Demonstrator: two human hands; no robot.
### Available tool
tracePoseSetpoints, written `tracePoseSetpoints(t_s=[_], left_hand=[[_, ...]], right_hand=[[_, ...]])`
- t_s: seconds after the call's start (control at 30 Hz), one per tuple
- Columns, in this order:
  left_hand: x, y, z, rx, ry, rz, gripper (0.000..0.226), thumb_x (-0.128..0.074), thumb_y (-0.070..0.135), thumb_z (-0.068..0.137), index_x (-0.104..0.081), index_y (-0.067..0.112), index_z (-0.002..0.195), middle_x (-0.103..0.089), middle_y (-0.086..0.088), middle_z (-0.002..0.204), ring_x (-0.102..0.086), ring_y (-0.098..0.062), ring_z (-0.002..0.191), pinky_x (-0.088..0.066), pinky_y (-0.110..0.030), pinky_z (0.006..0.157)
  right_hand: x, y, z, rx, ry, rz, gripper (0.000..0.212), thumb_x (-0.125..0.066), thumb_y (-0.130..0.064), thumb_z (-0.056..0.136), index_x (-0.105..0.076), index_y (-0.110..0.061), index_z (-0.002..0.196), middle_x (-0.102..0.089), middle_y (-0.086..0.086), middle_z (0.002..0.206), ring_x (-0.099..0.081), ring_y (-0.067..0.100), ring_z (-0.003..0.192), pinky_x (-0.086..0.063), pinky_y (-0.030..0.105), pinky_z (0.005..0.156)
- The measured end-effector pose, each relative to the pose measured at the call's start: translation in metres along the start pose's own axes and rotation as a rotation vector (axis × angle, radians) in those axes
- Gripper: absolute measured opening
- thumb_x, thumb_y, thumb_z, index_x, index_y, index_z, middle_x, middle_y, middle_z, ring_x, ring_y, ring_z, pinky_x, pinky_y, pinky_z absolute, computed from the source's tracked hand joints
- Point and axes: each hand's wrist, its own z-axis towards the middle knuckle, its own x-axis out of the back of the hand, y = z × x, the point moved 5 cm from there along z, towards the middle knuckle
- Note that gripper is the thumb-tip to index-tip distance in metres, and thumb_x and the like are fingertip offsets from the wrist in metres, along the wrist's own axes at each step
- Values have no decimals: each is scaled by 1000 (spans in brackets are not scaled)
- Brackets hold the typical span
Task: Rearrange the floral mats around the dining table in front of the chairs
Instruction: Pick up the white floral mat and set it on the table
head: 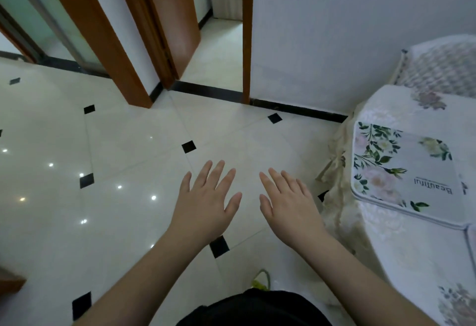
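Observation:
A floral mat [404,173] with green leaves, pale flowers and the word "Beautiful" lies on the dining table [401,256] at the right, near the table's left edge. The corner of a second mat [472,238] shows at the right border. My left hand [208,202] and my right hand [291,204] are held out side by side over the floor, palms down, fingers spread, holding nothing. Both hands are to the left of the table and apart from the mat.
The table wears a white flowered cloth that hangs down at its left side. A cloth-covered chair [443,68] stands behind it by the white wall. Glossy white floor tiles [123,160] with black diamonds spread left. Two brown-framed doorways [219,50] open ahead.

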Motion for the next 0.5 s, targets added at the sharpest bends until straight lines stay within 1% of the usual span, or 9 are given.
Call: tracePoseSetpoints(t_s=[0.1, 0.2, 0.33, 0.4, 0.5], left_hand=[[7, 9, 36, -46, -9, 24, 65, -1, 62, 94, 3, 38, 155, 8, 9, 165, 15, -13, 150, 5, -46, 121], [13, 17, 67, -92, -6, 31, 67, 5, 64, 92, 6, 39, 154, 11, 10, 164, 17, -12, 149, 7, -45, 120], [20, 35, 116, -178, 13, 29, 75, 11, 66, 86, 2, 39, 155, 7, 10, 165, 14, -12, 150, 5, -45, 121], [21, 44, 140, -229, 9, 21, 75, 8, 65, 86, -1, 38, 155, 4, 9, 165, 11, -13, 151, 3, -45, 121], [19, 54, 182, -310, 6, 30, 67, 0, 62, 93, -1, 38, 155, 4, 8, 165, 12, -13, 151, 2, -46, 121]], right_hand=[[12, 23, 26, -36, 19, 2, 56, -21, -43, 103, -14, -26, 156, -17, -1, 164, -13, 21, 151, -9, 42, 121], [22, 38, 44, -84, 34, 30, 56, -24, -43, 103, -17, -25, 156, -19, 0, 163, -15, 23, 150, -10, 42, 121], [29, 64, 67, -166, 50, 56, 55, -30, -40, 103, -24, -22, 155, -24, 2, 162, -20, 25, 149, -13, 43, 120], [33, 74, 79, -209, 77, 50, 55, -33, -39, 102, -28, -21, 154, -28, 3, 161, -24, 26, 148, -15, 44, 119], [41, 86, 100, -265, 106, 41, 54, -37, -38, 101, -33, -19, 152, -33, 4, 158, -29, 27, 146, -19, 45, 118]])
